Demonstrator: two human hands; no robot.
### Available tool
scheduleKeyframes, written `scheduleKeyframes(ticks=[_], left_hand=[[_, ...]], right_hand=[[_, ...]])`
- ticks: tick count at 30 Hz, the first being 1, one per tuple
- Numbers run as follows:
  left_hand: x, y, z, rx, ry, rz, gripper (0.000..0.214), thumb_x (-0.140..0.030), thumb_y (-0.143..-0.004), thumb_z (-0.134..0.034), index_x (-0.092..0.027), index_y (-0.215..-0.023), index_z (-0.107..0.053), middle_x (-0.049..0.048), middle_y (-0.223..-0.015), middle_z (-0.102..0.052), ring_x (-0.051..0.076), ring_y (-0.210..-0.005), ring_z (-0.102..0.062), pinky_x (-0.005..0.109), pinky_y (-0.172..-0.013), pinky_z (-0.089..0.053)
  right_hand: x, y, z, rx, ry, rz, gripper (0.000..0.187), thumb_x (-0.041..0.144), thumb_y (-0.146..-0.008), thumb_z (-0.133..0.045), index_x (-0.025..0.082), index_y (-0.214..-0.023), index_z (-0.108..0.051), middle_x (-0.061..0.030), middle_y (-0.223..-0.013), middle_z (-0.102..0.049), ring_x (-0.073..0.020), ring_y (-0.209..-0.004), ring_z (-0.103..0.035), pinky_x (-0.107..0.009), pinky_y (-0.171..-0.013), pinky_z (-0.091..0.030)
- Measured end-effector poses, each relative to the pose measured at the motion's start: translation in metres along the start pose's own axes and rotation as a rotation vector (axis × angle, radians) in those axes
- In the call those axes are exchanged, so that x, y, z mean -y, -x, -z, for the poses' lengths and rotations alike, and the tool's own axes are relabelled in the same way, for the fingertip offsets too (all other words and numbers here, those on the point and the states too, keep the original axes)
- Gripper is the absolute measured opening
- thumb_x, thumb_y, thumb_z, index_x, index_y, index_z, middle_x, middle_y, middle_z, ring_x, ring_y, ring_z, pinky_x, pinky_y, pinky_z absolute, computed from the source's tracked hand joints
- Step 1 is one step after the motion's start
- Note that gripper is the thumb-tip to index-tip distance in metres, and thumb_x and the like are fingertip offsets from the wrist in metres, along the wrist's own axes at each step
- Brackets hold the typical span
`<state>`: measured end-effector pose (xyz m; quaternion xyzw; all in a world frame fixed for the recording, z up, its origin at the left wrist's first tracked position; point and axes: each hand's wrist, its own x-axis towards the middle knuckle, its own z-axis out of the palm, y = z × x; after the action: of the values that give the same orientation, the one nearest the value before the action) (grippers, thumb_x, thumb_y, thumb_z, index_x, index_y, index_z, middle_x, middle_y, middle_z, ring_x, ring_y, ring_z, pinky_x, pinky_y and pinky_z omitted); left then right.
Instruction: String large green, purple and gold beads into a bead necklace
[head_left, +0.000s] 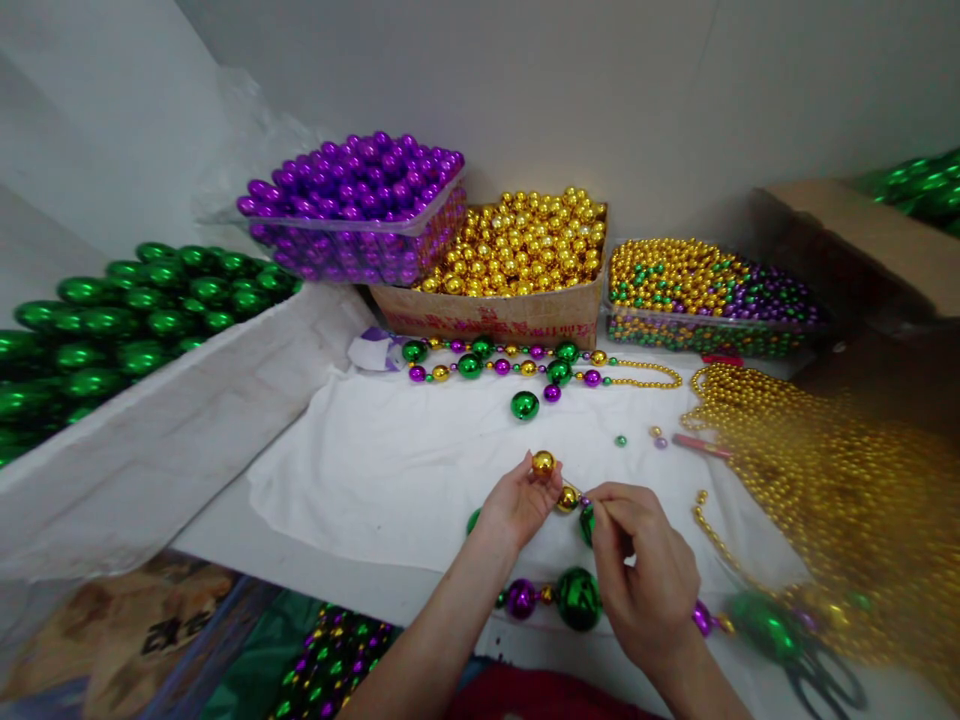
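My left hand holds a large gold bead at its fingertips. Just right of it, a second gold bead hangs in line with a tiny purple bead and a partly hidden green bead. My right hand is closed in a pinch at the strand there; the thread itself barely shows. Nearer me, more of a bead strand lies across the table edge, with a purple bead and a big green bead. A loose green bead rests on the white cloth beyond my hands.
Behind stand a clear tub of purple beads, a cardboard box of gold beads and a tub of small mixed beads. A white box of green beads is left. Gold bead strands and scissors lie right.
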<state>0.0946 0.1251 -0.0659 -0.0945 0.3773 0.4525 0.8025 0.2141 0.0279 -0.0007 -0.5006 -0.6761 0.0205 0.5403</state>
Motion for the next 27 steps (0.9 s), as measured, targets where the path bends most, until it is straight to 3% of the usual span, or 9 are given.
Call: scheduleKeyframes(ticks=[6, 12, 22, 27], left_hand=[[0.001, 0.001, -0.001, 0.008, -0.001, 0.012, 0.017, -0.017, -0.093, -0.046, -0.009, -0.08, -0.055, 0.0065, -0.07, -0.061, 0.016, -0.067, -0.065, 0.024, -0.058, -0.057], [0.004, 0.001, 0.001, 0.033, -0.007, 0.016, 0.017, -0.014, -0.092, -0.046, -0.008, -0.081, -0.056, 0.0085, -0.071, -0.063, 0.016, -0.065, -0.064, 0.025, -0.059, -0.056], [0.004, -0.001, 0.005, 0.082, -0.026, 0.035, 0.019, -0.016, -0.093, -0.045, -0.009, -0.079, -0.056, 0.0074, -0.071, -0.063, 0.015, -0.065, -0.064, 0.025, -0.06, -0.055], [0.005, 0.012, -0.002, 0.107, -0.051, 0.036, 0.021, -0.018, -0.093, -0.045, -0.008, -0.079, -0.057, 0.0078, -0.071, -0.064, 0.014, -0.062, -0.062, 0.024, -0.058, -0.053]], right_hand=[[-0.003, 0.002, -0.005, 0.006, 0.01, 0.002, 0.023, 0.002, -0.085, -0.05, 0.018, -0.101, -0.051, -0.0081, -0.093, -0.064, -0.0152, -0.081, -0.062, -0.022, -0.055, -0.047], [-0.013, 0.002, -0.016, 0.035, 0.023, 0.03, 0.019, 0.002, -0.086, -0.048, 0.017, -0.097, -0.051, -0.0076, -0.09, -0.062, -0.0155, -0.084, -0.061, -0.026, -0.067, -0.05], [-0.022, 0.005, -0.029, 0.066, 0.049, 0.065, 0.018, 0.003, -0.088, -0.046, 0.018, -0.096, -0.049, -0.0081, -0.088, -0.061, -0.0159, -0.083, -0.06, -0.027, -0.067, -0.049], [-0.028, 0.012, -0.036, 0.101, 0.039, 0.015, 0.016, 0.006, -0.09, -0.045, 0.019, -0.096, -0.052, -0.0076, -0.089, -0.061, -0.0161, -0.082, -0.059, -0.028, -0.066, -0.048]])
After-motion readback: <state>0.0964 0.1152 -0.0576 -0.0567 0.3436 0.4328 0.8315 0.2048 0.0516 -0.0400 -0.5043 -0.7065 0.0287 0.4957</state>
